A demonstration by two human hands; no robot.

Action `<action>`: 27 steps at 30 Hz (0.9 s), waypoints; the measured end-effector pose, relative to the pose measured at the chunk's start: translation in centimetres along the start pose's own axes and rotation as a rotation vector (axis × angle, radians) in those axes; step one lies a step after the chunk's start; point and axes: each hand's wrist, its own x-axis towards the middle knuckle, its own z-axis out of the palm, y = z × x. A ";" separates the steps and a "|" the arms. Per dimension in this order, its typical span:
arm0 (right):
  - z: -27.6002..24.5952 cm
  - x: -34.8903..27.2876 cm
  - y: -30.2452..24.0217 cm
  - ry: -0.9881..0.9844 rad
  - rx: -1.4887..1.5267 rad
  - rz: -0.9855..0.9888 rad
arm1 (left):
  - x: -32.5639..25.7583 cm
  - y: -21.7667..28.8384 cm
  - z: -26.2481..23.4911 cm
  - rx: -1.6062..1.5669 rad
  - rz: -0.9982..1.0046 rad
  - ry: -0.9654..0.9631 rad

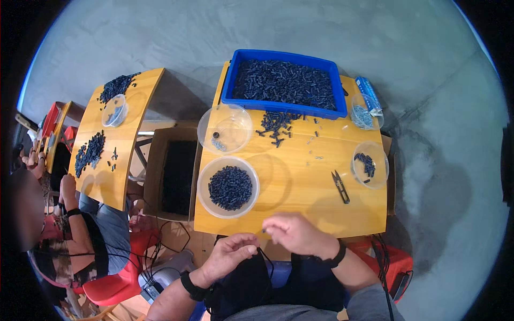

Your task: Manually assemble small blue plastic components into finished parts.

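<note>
Your left hand [231, 251] and your right hand [293, 231] meet just below the near edge of the yellow table [300, 187], over your lap. Both are pinched shut: the fingertips of each close on a thin black cord [266, 262] that loops down between them onto the dark cloth on your lap; what the right fingertips pinch besides the cord is too small to tell. You wear one dark band on each wrist. On your table there are four clear round bowls: one near your left hand, full of small black pieces [229, 187]; one behind it, nearly bare with a couple of bits inside [225, 128]; one at the right edge with a few black pieces [370, 164]; and a smaller one at the far right corner holding pale bits [364, 115]. One blue bin [284, 83] heaped with the same black pieces stands at the far side, with a loose scatter of them [276, 124] spilled just in front of it. One pair of black snips [340, 186] lies to the right, apart from your hands. One open cardboard box [174, 174] sits between your table and a second yellow table [115, 136] on your left, where another person's arm [72, 203] rests.
</note>
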 end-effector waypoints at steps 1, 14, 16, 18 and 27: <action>0.5 -0.4 -0.2 -0.086 -0.049 -0.095 | -0.1 0.2 0.1 -0.028 -0.002 -0.035; 3.5 -2.0 0.6 -0.233 -0.139 -0.201 | -0.5 1.5 -0.5 0.083 -0.121 -0.114; 3.2 -2.2 0.5 -0.170 -0.126 -0.131 | -0.2 1.3 -0.3 0.096 -0.129 -0.108; 2.4 -2.0 0.6 -0.109 -0.114 -0.067 | -0.1 1.3 -0.3 0.186 -0.176 -0.082; -8.1 2.9 6.2 0.566 -0.728 -0.085 | 0.3 0.0 -1.1 0.308 -0.155 -0.085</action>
